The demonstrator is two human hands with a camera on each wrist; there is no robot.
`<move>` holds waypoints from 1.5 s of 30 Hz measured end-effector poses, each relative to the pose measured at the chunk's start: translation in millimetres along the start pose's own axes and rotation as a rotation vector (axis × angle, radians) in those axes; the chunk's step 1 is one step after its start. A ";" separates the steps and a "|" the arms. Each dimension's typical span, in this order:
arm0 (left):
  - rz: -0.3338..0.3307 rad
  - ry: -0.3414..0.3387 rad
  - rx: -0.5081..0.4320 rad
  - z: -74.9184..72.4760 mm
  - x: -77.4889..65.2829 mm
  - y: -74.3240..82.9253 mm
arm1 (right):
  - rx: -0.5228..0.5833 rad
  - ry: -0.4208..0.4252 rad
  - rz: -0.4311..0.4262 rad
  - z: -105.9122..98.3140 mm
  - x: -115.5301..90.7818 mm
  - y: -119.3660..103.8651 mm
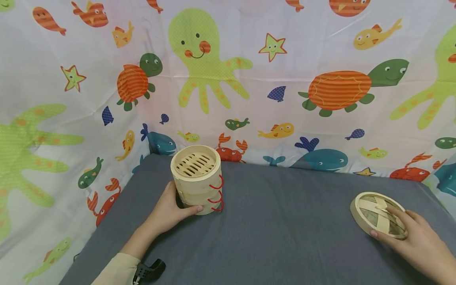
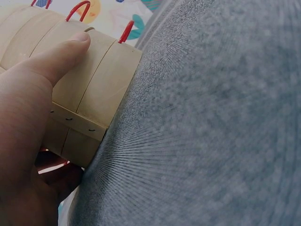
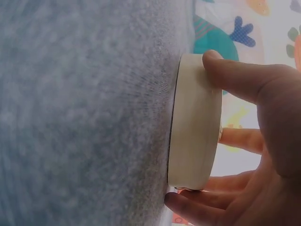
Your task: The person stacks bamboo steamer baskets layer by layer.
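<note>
A stack of small bamboo steamer baskets (image 1: 194, 186) stands upright at centre left, its slatted top uncovered and red loops on its right side. My left hand (image 1: 167, 211) grips the stack low on its left side, thumb across the front; in the left wrist view the thumb presses the bamboo wall (image 2: 101, 77). Far to the right, my right hand (image 1: 418, 237) holds the round woven steamer lid (image 1: 367, 209) by its rim. In the right wrist view the lid (image 3: 195, 127) sits at the cloth, with the thumb on one edge and fingers around the other.
A dark grey cloth (image 1: 270, 225) covers the table between the two hands. Behind it and along the left hangs a white curtain (image 1: 242, 103) printed with sea animals. A black strap (image 1: 149, 271) is on the left wrist.
</note>
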State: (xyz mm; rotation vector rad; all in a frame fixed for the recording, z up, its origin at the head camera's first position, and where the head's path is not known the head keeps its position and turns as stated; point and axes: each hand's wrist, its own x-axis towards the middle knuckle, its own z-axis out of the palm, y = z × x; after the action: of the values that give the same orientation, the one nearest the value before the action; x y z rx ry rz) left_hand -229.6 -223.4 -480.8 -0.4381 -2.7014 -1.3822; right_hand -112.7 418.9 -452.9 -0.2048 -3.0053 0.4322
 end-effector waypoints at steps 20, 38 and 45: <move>0.000 0.007 -0.004 -0.2 -0.2 1.8 | 0.015 0.036 -0.003 -2.8 3.2 -3.2; 0.008 0.004 0.007 -1.3 -0.3 1.2 | 0.079 -0.009 -0.049 0.2 8.2 -33.9; -0.001 0.007 0.018 -1.3 -0.2 -0.2 | 0.111 -0.003 -0.081 1.6 10.6 -47.6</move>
State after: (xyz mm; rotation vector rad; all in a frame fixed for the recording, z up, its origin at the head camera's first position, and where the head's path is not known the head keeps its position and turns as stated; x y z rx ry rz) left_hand -229.5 -224.6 -480.3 -0.4296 -2.7068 -1.3559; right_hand -129.0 374.8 -440.0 -0.0734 -2.9683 0.5896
